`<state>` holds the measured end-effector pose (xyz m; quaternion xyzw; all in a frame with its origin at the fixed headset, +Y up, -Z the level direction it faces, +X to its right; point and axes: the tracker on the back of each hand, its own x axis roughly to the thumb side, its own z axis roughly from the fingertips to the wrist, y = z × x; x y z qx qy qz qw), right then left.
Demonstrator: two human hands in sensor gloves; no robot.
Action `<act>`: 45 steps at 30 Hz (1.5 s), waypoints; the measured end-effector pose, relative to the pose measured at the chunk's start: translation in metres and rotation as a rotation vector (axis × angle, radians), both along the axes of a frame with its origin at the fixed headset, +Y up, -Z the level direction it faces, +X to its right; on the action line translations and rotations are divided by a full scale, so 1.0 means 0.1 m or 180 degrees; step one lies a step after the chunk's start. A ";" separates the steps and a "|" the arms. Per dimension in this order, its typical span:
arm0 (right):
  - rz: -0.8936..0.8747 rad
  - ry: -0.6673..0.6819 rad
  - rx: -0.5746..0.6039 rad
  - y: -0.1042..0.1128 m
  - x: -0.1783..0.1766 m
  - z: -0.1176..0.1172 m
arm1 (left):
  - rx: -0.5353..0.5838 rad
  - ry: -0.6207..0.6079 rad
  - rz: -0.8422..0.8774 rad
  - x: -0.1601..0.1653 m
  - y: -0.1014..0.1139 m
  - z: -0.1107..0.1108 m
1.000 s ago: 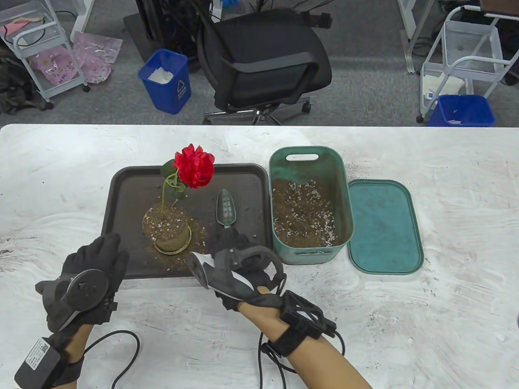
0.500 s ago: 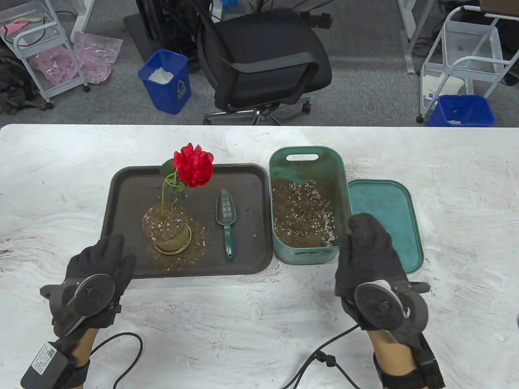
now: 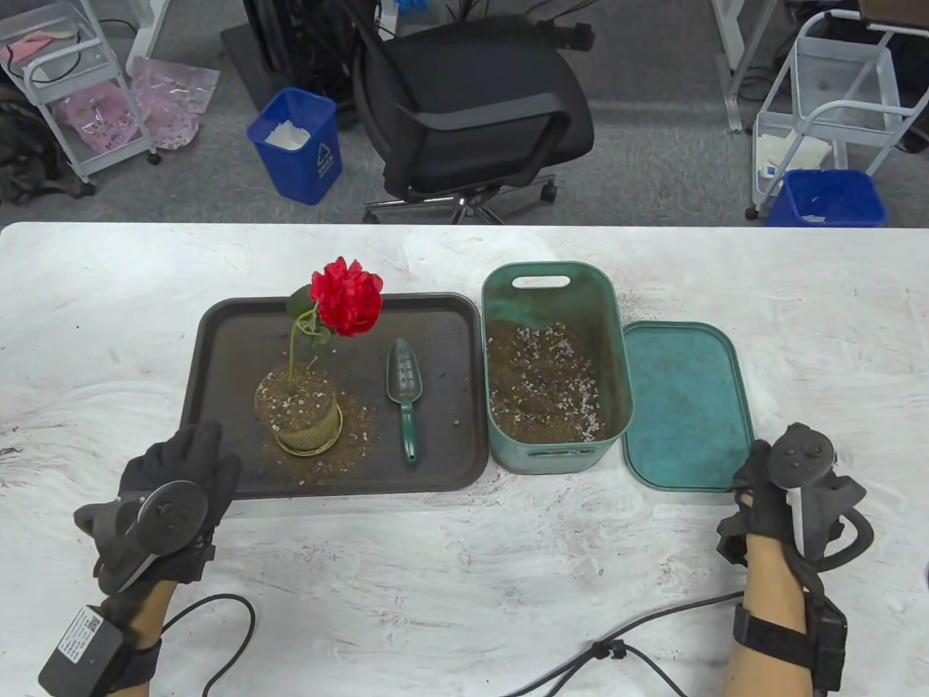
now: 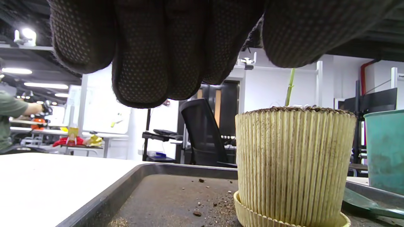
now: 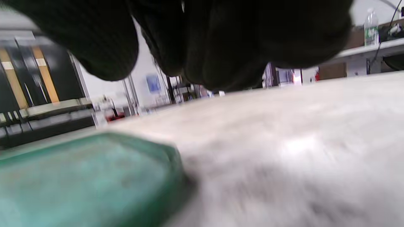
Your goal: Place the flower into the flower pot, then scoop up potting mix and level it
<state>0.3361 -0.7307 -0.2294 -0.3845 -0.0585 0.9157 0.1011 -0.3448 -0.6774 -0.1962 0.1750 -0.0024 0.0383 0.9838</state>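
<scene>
A red flower stands on its green stem in a ribbed cream pot filled to the rim with potting mix. The pot sits on a dark tray with spilled mix around it. A green trowel lies on the tray to the pot's right, with no hand on it. My left hand hovers at the tray's front left corner, its fingers relaxed and holding nothing. My right hand sits on the table by the lid's front right corner and holds nothing.
A green bin partly filled with potting mix stands right of the tray, touching it. Its green lid lies flat beside it. A black office chair and blue waste bins stand beyond the table's far edge. Cables trail near the front edge.
My right hand left the trowel's handle and swung right across the bin to the lid's front right corner. The trowel stayed on the tray. The left hand barely moved.
</scene>
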 end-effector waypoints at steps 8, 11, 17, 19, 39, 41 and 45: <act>0.0151 -0.0118 -0.0618 -0.28 -0.07 -0.17 | -0.0063 -0.0016 -0.0012 0.03 -0.04 -0.01; 0.0086 -0.0223 -0.0504 -0.25 -0.07 -0.19 | -0.0063 -0.0008 -0.0001 0.02 -0.04 -0.01; -0.0017 -0.0060 0.0683 0.09 -0.13 -0.03 | -0.0027 0.0010 0.0007 -0.01 -0.02 -0.01; -0.0332 0.0024 0.1007 0.14 -0.13 0.02 | -0.0013 0.0009 0.0008 -0.01 -0.01 0.00; 0.1159 0.1855 0.2380 1.68 -1.92 0.64 | 0.0061 -0.0053 -0.0003 0.00 0.06 0.04; 0.1379 0.1987 0.2361 1.59 -2.09 0.65 | 0.0069 -0.0065 0.0008 0.00 0.06 0.04; 0.1839 0.2321 0.2314 1.20 -2.38 0.64 | 0.0052 -0.0099 0.0010 0.01 0.05 0.04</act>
